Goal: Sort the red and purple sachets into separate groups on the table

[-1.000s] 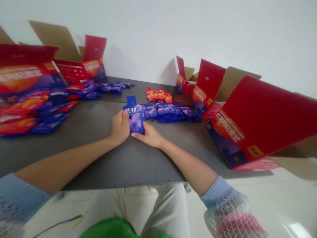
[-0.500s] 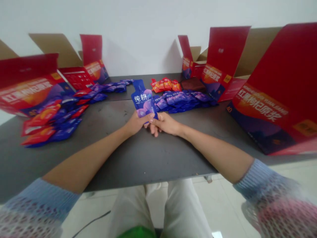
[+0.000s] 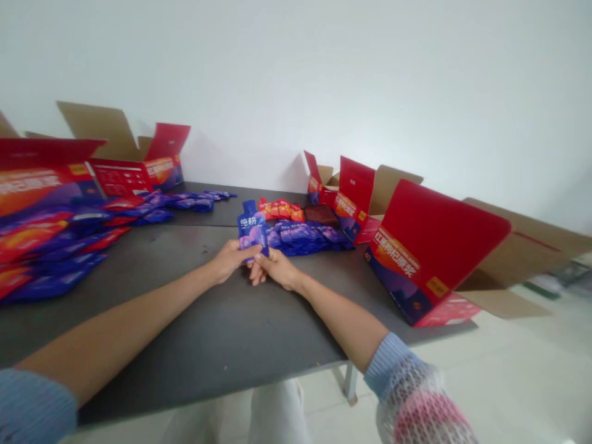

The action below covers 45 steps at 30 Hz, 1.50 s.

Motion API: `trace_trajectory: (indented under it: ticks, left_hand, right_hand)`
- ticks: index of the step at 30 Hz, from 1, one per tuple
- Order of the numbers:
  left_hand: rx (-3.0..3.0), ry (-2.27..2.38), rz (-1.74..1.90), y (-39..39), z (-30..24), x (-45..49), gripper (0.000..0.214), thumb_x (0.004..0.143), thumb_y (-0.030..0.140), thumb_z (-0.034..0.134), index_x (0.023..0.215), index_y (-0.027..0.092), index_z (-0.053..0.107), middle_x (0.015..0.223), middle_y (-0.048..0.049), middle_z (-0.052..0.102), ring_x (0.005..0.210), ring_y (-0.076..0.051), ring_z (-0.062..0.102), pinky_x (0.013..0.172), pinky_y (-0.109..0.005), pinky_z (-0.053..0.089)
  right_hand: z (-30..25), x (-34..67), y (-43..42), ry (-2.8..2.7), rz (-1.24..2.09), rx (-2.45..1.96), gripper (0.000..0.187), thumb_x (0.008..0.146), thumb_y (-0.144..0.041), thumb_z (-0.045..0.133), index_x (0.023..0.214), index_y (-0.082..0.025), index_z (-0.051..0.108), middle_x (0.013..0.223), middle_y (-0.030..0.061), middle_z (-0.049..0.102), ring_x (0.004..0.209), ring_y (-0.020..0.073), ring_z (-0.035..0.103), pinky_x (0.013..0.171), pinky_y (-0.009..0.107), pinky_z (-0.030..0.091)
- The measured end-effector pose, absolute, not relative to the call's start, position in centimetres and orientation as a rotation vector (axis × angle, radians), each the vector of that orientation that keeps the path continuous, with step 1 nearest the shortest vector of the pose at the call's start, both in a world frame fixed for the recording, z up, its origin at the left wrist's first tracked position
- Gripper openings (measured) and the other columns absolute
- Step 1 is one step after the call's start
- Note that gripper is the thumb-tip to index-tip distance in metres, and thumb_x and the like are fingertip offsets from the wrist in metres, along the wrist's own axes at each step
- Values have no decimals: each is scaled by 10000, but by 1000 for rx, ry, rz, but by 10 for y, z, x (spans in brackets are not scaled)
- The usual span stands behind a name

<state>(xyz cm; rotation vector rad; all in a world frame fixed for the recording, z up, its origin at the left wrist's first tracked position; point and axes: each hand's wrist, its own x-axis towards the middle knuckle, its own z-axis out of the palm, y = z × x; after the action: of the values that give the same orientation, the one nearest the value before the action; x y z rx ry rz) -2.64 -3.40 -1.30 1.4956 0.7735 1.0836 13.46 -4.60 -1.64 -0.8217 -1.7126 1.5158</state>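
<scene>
A blue pouch [image 3: 252,230] with white lettering stands upright over the middle of the dark table [image 3: 222,320]. My left hand [image 3: 230,259] grips its lower left edge with the fingers closed. Pinching the lower right corner is my right hand [image 3: 274,269]. Just behind the pouch lies a heap of blue pouches [image 3: 308,237], with a small row of orange pouches [image 3: 280,209] beyond it.
Open red cartons [image 3: 430,253] stand at the right edge of the table, with more cartons [image 3: 351,194] behind. At the left are another open carton [image 3: 134,172] and a spread of blue and red pouches [image 3: 55,246]. A white wall backs the table.
The pouch was raised off the table and now stands upright between both hands. The camera has tilted up and turned right, so the hands look farther away.
</scene>
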Motion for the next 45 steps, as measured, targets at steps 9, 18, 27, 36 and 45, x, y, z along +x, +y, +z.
trace_trajectory:
  ticks: [9,18,27,36,45]
  left_hand:
    - [1924,1119,1542,-51,-6,13,424,893,473,527,572,201,577,500,-20,570,496,-154,535,492,-243,399]
    - [1570,790,1503,-67,-8,20,400,860,573,624,807,190,521,534,23,564,438,-120,530,472,-238,463]
    - [952,813,1296,-50,-4,21,449,671,493,808,840,130,603,642,-41,659,498,-163,604,490,-298,537]
    - [845,1034,1554,-22,-11,7,154,621,246,722,664,117,650,614,-17,643,542,-130,559,524,-232,449]
    - [749,924,1412,-27,4,-6,135,775,277,557,729,159,603,522,20,497,446,-118,454,493,-242,430]
  right_hand:
    - [-19,150,-42,-1465,1467,-927,679,889,-803,373,625,-198,532,485,17,571,456,132,551,487,238,425]
    - [-5,161,-48,-1831,844,-1146,695,915,-770,360,570,-201,557,528,9,583,469,103,513,518,222,401]
    - [24,201,-43,-2188,1105,-1227,672,940,-717,391,601,-168,578,375,-57,452,335,64,397,425,187,342]
    - [17,185,-54,-2151,1342,-1095,612,902,-674,532,659,-123,642,568,15,654,437,64,553,503,177,445]
    - [16,157,-60,-1638,1101,-1093,460,957,-551,522,677,-186,510,466,-79,478,365,50,418,396,164,323]
